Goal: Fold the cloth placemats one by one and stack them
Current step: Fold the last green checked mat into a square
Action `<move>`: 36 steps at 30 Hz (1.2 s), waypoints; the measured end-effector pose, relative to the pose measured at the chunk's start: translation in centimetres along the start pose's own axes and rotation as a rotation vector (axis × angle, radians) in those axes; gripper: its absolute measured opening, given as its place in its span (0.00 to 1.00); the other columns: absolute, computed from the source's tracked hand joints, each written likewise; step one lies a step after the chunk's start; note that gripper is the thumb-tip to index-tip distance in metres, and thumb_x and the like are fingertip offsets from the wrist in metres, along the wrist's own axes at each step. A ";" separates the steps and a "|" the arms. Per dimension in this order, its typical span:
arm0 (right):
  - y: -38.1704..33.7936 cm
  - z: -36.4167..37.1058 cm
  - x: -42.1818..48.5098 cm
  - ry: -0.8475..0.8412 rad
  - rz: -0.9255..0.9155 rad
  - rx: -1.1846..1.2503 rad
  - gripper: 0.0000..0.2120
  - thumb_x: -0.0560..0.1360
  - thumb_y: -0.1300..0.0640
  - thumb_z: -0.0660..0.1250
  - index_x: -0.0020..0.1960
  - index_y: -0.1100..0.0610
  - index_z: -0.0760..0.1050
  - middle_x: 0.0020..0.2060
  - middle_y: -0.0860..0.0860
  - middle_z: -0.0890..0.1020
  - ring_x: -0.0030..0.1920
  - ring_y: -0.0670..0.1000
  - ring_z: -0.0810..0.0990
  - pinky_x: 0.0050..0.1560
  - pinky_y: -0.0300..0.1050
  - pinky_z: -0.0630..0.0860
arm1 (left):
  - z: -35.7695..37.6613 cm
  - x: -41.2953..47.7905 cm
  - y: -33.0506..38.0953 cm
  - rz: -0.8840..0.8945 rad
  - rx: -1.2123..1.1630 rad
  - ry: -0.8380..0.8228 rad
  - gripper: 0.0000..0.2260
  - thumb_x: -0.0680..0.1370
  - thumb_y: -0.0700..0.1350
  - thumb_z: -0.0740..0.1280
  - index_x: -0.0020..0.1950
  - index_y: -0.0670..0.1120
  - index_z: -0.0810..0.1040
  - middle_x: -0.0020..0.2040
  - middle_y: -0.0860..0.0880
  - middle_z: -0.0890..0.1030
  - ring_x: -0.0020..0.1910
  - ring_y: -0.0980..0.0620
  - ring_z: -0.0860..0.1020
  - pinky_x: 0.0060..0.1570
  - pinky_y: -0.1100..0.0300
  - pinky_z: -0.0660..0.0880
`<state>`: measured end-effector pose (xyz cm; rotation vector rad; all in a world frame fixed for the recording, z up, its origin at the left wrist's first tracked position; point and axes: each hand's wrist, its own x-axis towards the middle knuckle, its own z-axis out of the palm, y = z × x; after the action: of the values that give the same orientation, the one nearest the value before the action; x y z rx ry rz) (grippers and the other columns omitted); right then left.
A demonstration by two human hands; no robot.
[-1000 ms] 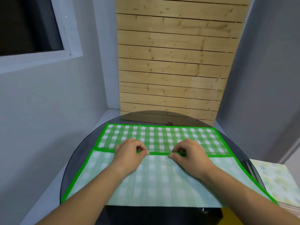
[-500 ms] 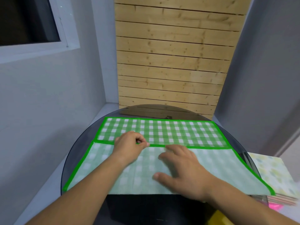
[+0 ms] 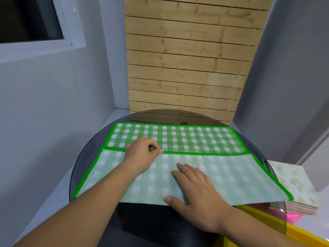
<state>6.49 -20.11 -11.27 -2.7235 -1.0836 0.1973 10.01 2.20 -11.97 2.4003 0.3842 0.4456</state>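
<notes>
Green checked placemat is half-folded on the round counter. Left hand looks pinched on the folded edge; right hand lies flat, fingers spread, on the near flap.

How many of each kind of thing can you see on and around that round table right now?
Green checked placemat, partly folded: 1
Round dark glass table: 1
Hands, left hand and right hand: 2
Stack of cloths with a pale leafy one on top, exact number unclear: 1
Yellow thing at the lower right: 1
Total: 6
</notes>
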 end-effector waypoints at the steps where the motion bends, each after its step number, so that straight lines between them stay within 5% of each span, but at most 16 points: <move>1: 0.0 0.1 0.0 0.006 -0.002 -0.008 0.37 0.76 0.29 0.50 0.79 0.46 0.50 0.80 0.44 0.45 0.79 0.46 0.40 0.78 0.47 0.39 | 0.0 0.0 0.0 0.002 0.003 -0.003 0.08 0.74 0.56 0.74 0.38 0.56 0.81 0.42 0.58 0.80 0.46 0.60 0.76 0.60 0.51 0.71; 9: 0.0 0.6 0.0 0.032 -0.008 -0.034 0.38 0.75 0.28 0.48 0.79 0.46 0.50 0.80 0.44 0.45 0.79 0.46 0.40 0.78 0.48 0.40 | -0.3 0.2 0.1 0.024 0.062 -0.046 0.07 0.75 0.56 0.73 0.39 0.55 0.81 0.43 0.58 0.80 0.48 0.56 0.77 0.59 0.50 0.73; 12: 0.1 0.5 0.1 0.023 -0.009 -0.032 0.38 0.75 0.28 0.49 0.79 0.46 0.50 0.80 0.44 0.46 0.79 0.47 0.41 0.78 0.48 0.40 | -1.0 -0.5 0.7 0.109 0.203 -0.083 0.05 0.78 0.54 0.70 0.53 0.57 0.80 0.53 0.57 0.78 0.59 0.51 0.74 0.61 0.53 0.69; 14: 0.1 0.4 0.1 0.011 -0.010 -0.035 0.38 0.74 0.28 0.48 0.79 0.46 0.50 0.80 0.45 0.46 0.79 0.47 0.41 0.78 0.48 0.40 | -1.6 -1.8 1.4 0.176 0.248 -0.124 0.14 0.80 0.52 0.67 0.65 0.55 0.76 0.64 0.55 0.75 0.66 0.50 0.69 0.66 0.54 0.64; 18: 0.2 0.5 0.2 0.008 -0.008 -0.049 0.38 0.75 0.28 0.47 0.80 0.47 0.50 0.80 0.46 0.47 0.79 0.48 0.43 0.78 0.50 0.41 | -2.5 -7.0 2.3 0.247 0.145 -0.151 0.17 0.83 0.47 0.60 0.73 0.51 0.72 0.71 0.54 0.71 0.72 0.53 0.65 0.73 0.56 0.60; 28: -0.2 0.7 0.3 0.023 0.013 -0.079 0.43 0.70 0.25 0.41 0.79 0.46 0.53 0.80 0.46 0.51 0.79 0.48 0.47 0.77 0.50 0.45 | -2.1 -13.6 2.3 0.042 0.452 -0.361 0.28 0.85 0.56 0.47 0.83 0.50 0.46 0.83 0.50 0.40 0.81 0.52 0.36 0.78 0.47 0.34; 36: 0.1 0.9 0.3 0.033 0.005 -0.106 0.44 0.70 0.25 0.42 0.79 0.46 0.53 0.80 0.46 0.52 0.79 0.49 0.49 0.77 0.51 0.48 | -4.4 -14.4 0.5 -0.045 0.536 -0.419 0.28 0.85 0.58 0.44 0.82 0.53 0.39 0.82 0.51 0.35 0.79 0.51 0.32 0.77 0.44 0.32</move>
<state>6.58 -19.80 -12.18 -2.8123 -1.1085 0.0976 -4.66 -1.21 -11.60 2.9004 0.4004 -0.2180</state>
